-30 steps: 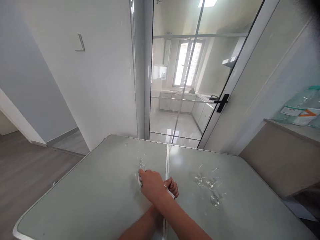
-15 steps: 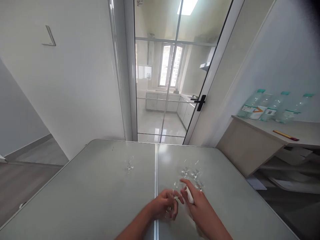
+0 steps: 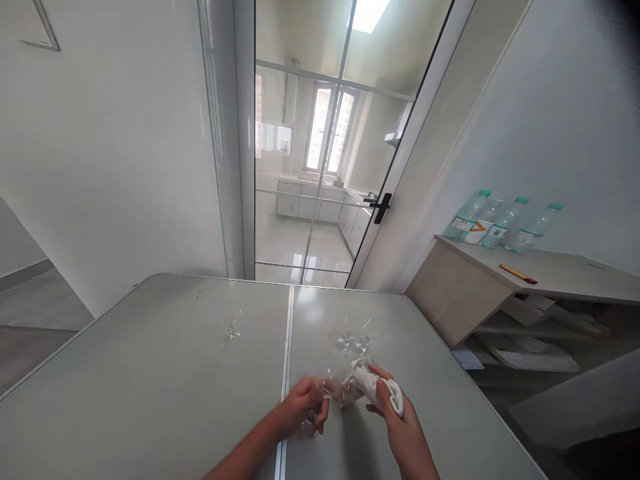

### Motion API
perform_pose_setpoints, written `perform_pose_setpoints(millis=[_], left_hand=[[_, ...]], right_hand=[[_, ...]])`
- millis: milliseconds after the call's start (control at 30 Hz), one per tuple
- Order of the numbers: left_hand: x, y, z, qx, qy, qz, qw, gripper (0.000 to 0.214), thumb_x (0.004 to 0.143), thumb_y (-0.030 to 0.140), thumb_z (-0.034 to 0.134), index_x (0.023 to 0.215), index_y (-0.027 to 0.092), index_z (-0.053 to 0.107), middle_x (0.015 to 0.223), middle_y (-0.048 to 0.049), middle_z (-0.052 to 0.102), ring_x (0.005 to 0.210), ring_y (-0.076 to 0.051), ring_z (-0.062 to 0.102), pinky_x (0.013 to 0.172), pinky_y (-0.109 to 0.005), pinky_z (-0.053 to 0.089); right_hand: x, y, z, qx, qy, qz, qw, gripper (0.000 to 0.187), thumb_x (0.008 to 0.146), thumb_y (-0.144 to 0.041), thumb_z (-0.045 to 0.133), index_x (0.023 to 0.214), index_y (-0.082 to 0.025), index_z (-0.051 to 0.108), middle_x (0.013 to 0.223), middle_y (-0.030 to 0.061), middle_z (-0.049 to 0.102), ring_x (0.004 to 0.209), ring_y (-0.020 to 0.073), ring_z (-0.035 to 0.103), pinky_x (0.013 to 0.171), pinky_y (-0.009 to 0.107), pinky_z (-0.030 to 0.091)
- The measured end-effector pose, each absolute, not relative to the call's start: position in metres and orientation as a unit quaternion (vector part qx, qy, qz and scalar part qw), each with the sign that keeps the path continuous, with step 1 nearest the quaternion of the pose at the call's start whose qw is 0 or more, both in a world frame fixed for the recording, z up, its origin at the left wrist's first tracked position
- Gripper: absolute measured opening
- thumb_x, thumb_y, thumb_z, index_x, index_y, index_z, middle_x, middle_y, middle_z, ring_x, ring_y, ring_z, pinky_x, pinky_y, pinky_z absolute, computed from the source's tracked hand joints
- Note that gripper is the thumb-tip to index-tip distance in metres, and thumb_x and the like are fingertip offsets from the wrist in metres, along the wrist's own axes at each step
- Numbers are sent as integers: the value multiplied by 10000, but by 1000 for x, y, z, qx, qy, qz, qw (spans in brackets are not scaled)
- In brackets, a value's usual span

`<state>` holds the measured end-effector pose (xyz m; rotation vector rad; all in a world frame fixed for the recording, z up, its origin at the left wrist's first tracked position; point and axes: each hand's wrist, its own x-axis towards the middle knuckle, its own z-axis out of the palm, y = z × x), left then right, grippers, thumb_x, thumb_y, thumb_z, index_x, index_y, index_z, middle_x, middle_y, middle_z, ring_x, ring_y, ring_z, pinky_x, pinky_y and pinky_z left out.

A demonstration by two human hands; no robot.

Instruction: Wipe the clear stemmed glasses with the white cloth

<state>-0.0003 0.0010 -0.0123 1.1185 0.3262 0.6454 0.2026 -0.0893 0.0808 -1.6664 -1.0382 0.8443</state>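
Note:
Near the table's centre seam, my left hand has its fingers closed round a clear stemmed glass; its outline is partly hidden by my fingers and hard to see. My right hand grips a folded white cloth, whose far end lies close to the glass. Whether cloth and glass touch, I cannot tell. Just beyond the cloth stand two clear stemmed glasses, side by side on the table. Another clear glass is on the left half.
The grey table has a pale seam down its middle. Behind it is a glass door with a black handle. At the right, a shelf unit carries several plastic bottles and a yellow-red stick.
My right hand has turned, and the white cloth now shows stretched out toward the glass. The left hand keeps its hold. The whole view has shifted, with the scene sliding left.

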Motion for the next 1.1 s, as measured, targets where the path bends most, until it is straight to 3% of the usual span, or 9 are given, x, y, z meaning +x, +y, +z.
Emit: perform_pose_setpoints(millis=[133, 300, 433, 567, 667, 767, 833, 1000, 1100], left_hand=[[-3, -8, -18, 652, 244, 329, 639, 647, 799, 743, 690, 988, 127, 755, 539, 27, 497, 465, -105, 463, 499, -219, 382], [-7, -12, -15, 766, 319, 366, 421, 337, 828, 499, 782, 1000, 209, 784, 632, -8, 634, 559, -145, 555, 580, -243, 424], [-8, -14, -9, 829, 269, 395, 291, 398, 826, 396, 807, 1193, 256, 746, 612, -10, 686, 494, -161, 603, 550, -257, 456], [-5, -15, -4, 835, 243, 460, 180, 448, 858, 395, 790, 1265, 237, 689, 615, 1, 697, 486, -154, 629, 521, -240, 465], [-3, -15, -2, 829, 244, 488, 120, 397, 936, 424, 704, 1254, 191, 653, 605, 31, 673, 470, -125, 611, 512, -219, 466], [-3, -15, 1, 835, 243, 484, 95, 388, 987, 459, 630, 1236, 161, 637, 602, 40, 659, 466, -106, 594, 510, -206, 463], [-3, -15, 2, 834, 244, 486, 87, 394, 996, 465, 616, 1234, 152, 628, 602, 41, 654, 471, -103, 592, 517, -205, 461], [-3, -15, 2, 828, 262, 491, 69, 360, 990, 432, 641, 1211, 149, 621, 599, 44, 646, 483, -107, 591, 536, -219, 455], [-3, -15, -1, 835, 256, 485, 46, 377, 974, 429, 667, 1214, 143, 616, 611, 36, 657, 500, -117, 606, 541, -234, 449]], right_hand=[[198, -96, 90, -639, -622, 219, 396, 404, 1015, -403, 460, 1315, -228, 667, 1388, 135, 645, 1326, 302, 580, 1114, 417, 475], [186, -107, 98, -583, -751, 142, 273, 570, 830, -115, 495, 1387, -197, 584, 1223, 154, 680, 1204, 320, 622, 1099, 485, 467], [184, -112, 103, -605, -725, 166, 285, 749, 801, -99, 521, 1534, -168, 384, 1266, 156, 660, 1205, 297, 617, 1056, 428, 505], [181, -111, 112, -646, -662, 227, 306, 447, 970, -175, 476, 1408, -246, 529, 1127, 90, 682, 1007, 228, 674, 876, 319, 573], [180, -106, 113, -645, -662, 177, 338, 319, 1019, -235, 483, 1301, -265, 629, 1118, 99, 651, 1037, 241, 664, 916, 368, 574], [185, -102, 108, -632, -675, 122, 361, 285, 1002, -218, 526, 1235, -266, 682, 1279, 136, 603, 1211, 289, 614, 1036, 460, 534], [190, -102, 102, -601, -694, 152, 365, 306, 1002, -204, 533, 1268, -276, 664, 1354, 124, 601, 1244, 279, 616, 1034, 441, 544], [197, -110, 87, -569, -717, 78, 394, 410, 963, -88, 500, 1300, -289, 618, 1295, 102, 665, 1218, 277, 631, 1041, 473, 528], [199, -114, 90, -570, -728, 105, 367, 449, 946, -118, 541, 1367, -273, 534, 1252, 111, 674, 1188, 280, 632, 1012, 462, 543]])
